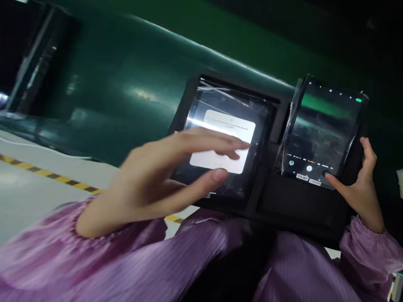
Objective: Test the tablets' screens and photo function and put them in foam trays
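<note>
My left hand hovers over a tablet lying in the left part of a black tray. Its fingers are stretched out and the thumb is apart; a white pop-up box lights the screen beneath. The fingertips hide part of this box, and I cannot tell whether they touch the glass. A second device in clear film, with a camera screen, rests at the tray's right part. My right hand is at its lower right corner, thumb on or just over the round icon, the other fingers apart from the thumb beside the right edge.
The black tray lies between my lap and a green-covered table. A dark object with shiny film stands at the upper left. Yellow-black tape and a white cable show at the lower left.
</note>
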Available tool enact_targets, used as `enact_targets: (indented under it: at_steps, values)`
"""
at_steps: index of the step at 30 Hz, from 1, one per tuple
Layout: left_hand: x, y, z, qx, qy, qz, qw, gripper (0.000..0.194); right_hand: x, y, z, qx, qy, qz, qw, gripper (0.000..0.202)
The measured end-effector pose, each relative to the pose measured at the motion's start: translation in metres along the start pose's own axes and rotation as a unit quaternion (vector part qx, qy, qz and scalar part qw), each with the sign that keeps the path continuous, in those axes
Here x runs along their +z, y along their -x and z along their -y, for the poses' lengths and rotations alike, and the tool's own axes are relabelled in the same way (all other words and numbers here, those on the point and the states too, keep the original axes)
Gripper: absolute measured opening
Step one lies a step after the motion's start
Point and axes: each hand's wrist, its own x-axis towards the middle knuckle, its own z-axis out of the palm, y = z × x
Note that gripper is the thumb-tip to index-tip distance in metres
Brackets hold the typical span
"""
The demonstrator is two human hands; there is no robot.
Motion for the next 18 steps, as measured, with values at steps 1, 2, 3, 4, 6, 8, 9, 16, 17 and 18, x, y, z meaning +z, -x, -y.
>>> enact_targets:
  at_steps: [1, 2, 3, 4, 6, 8, 9, 16, 17, 18]
  values:
    - [0.004, -0.001, -0.002, 0.014, 0.008, 0.005, 1.0, 0.046, 0.002, -0.001, 0.0, -0.007, 0.007, -0.005, 1.0, 0.115]
    - [0.007, -0.002, -0.005, 0.025, 0.022, 0.004, 0.999, 0.043, 0.003, -0.001, 0.0, -0.017, 0.016, -0.009, 1.0, 0.114]
    - [0.01, -0.004, -0.007, 0.032, 0.037, 0.001, 0.999, 0.041, 0.002, -0.001, 0.001, -0.028, 0.026, -0.012, 0.999, 0.113]
    - [0.013, -0.005, -0.009, 0.032, 0.045, -0.002, 0.998, 0.039, -0.001, 0.0, 0.001, -0.037, 0.037, -0.015, 0.999, 0.113]
    - [0.02, -0.008, -0.011, 0.049, 0.055, 0.012, 0.997, 0.033, -0.014, 0.004, -0.002, -0.039, 0.07, -0.034, 0.996, 0.111]
    - [0.029, -0.011, -0.011, 0.098, 0.034, 0.056, 0.993, 0.027, -0.036, 0.012, -0.009, -0.001, 0.133, -0.097, 0.986, 0.105]
    - [0.035, -0.012, -0.012, 0.123, 0.009, 0.079, 0.989, 0.024, -0.049, 0.017, -0.015, 0.035, 0.173, -0.145, 0.973, 0.101]
    - [0.07, -0.017, -0.014, 0.169, -0.133, 0.139, 0.967, 0.03, -0.098, 0.028, -0.058, 0.24, 0.254, -0.174, 0.92, 0.086]
    - [0.072, -0.017, -0.015, 0.169, -0.14, 0.14, 0.966, 0.029, -0.096, 0.025, -0.057, 0.227, 0.245, -0.18, 0.925, 0.08]
    - [0.074, -0.017, -0.016, 0.168, -0.146, 0.141, 0.965, 0.029, -0.093, 0.022, -0.052, 0.208, 0.224, -0.192, 0.932, 0.077]
